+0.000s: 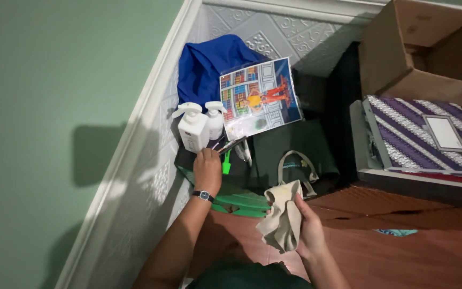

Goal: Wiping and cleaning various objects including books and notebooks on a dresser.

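Your left hand [207,170] has its fingers closed around some pens [233,144], right next to 2 white pump bottles [193,128] by the wall. Your right hand [307,227] grips a beige cloth [283,217] tight, held over the brown floor [402,257], near a dark bag [295,147].

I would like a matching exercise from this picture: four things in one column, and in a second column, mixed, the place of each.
Things:
1. beige cloth
2. white pump bottles
3. cardboard box
4. wristwatch

Places:
A. top right corner of the view
B. on the left wrist
C. held in the right hand
D. by the wall, just beyond the left hand

Pairs: 1-C, 2-D, 3-A, 4-B
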